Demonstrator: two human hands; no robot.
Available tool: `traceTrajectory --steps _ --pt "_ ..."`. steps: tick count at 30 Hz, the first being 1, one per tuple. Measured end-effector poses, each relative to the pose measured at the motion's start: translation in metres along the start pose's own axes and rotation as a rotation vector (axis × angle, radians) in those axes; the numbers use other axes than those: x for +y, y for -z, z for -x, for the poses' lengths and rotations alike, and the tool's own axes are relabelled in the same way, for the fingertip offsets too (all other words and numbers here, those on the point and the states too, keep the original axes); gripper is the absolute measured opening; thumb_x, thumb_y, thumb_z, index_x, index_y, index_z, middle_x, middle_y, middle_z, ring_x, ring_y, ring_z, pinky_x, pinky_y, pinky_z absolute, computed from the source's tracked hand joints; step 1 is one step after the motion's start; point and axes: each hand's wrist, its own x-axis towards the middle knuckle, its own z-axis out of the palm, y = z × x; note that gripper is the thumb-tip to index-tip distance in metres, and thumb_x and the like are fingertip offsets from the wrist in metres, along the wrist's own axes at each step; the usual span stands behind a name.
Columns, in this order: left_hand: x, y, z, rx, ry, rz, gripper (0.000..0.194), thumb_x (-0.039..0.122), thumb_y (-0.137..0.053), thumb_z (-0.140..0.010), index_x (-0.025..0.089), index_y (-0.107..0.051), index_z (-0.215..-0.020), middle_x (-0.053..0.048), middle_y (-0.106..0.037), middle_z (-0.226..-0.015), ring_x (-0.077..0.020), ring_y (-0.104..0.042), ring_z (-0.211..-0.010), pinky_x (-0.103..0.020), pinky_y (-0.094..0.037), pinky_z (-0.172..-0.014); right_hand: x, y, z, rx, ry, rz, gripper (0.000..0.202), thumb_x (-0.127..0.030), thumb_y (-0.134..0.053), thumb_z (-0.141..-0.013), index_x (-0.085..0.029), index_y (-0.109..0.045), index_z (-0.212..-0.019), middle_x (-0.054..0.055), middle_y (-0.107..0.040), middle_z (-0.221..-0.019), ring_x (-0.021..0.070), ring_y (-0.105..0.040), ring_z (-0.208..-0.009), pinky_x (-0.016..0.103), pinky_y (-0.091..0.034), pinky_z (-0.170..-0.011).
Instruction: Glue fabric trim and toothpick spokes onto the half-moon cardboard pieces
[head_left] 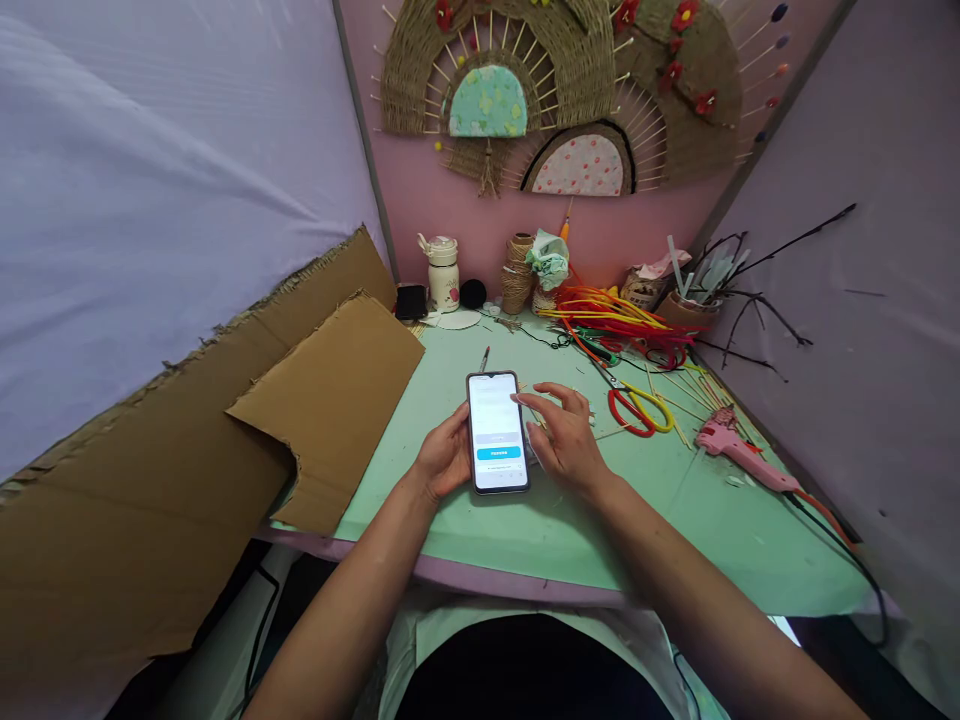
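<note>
A smartphone with a lit white screen and a blue button is held upright over the front of the green table. My left hand grips it along its left edge, the fingers passing behind it out of sight. At the phone's right side is my right hand, fingers apart and bent, with the index fingertip at the upper right of the screen. Nothing shows inside the right hand. Just behind the phone, a thin brush-like stick lies on the table.
Cardboard sheets lean at the left. Right of the hands lie scissors with red and yellow handles, a pink glue gun with its cord, and red and orange strands. A bottle and twine spool stand behind.
</note>
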Motion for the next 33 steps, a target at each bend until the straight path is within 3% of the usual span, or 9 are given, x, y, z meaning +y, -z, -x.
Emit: traceTrajectory --steps 6,21,29,33 --pt "0.0008 -0.0018 0.0003 0.022 -0.015 -0.019 0.049 0.037 -0.034 -0.102 0.010 -0.052 -0.139 -0.015 -0.071 -0.120 -0.0298 -0.065 -0.114 -0.044 -0.042 -0.106 -0.0009 0.0005 0.0053 0.061 0.041 -0.015 0.035 -0.023 -0.044 -0.093 -0.023 -0.060 -0.123 0.010 -0.065 -0.112 0.0278 -0.055 -0.117 0.047 -0.036 -0.097" --pt "0.0008 -0.0013 0.0002 0.045 0.003 -0.003 0.050 0.036 -0.032 -0.103 0.009 -0.047 -0.142 -0.015 -0.071 -0.118 -0.0296 -0.065 -0.115 -0.044 -0.042 -0.106 -0.0026 -0.0031 0.0021 0.016 0.047 0.001 0.044 -0.024 -0.044 -0.093 -0.025 -0.054 -0.136 0.010 -0.064 -0.119 0.0301 -0.052 -0.121 0.049 -0.034 -0.099" --pt "0.0012 0.0002 0.0001 0.012 0.010 -0.006 0.051 0.038 -0.031 -0.103 0.010 -0.049 -0.141 -0.016 -0.070 -0.121 -0.0303 -0.064 -0.117 -0.045 -0.042 -0.106 -0.0020 -0.0010 0.0057 0.062 0.060 -0.023 0.037 -0.024 -0.044 -0.092 -0.025 -0.063 -0.124 0.009 -0.066 -0.113 0.0289 -0.056 -0.115 0.048 -0.036 -0.097" --pt "0.0012 -0.0010 0.0002 0.035 0.008 -0.011 0.050 0.038 -0.032 -0.103 0.009 -0.051 -0.139 -0.016 -0.070 -0.120 -0.0295 -0.065 -0.116 -0.044 -0.042 -0.105 -0.0021 -0.0016 0.0050 0.019 0.062 -0.025 0.040 -0.023 -0.045 -0.091 -0.026 -0.061 -0.128 0.009 -0.067 -0.110 0.0294 -0.056 -0.116 0.049 -0.035 -0.097"
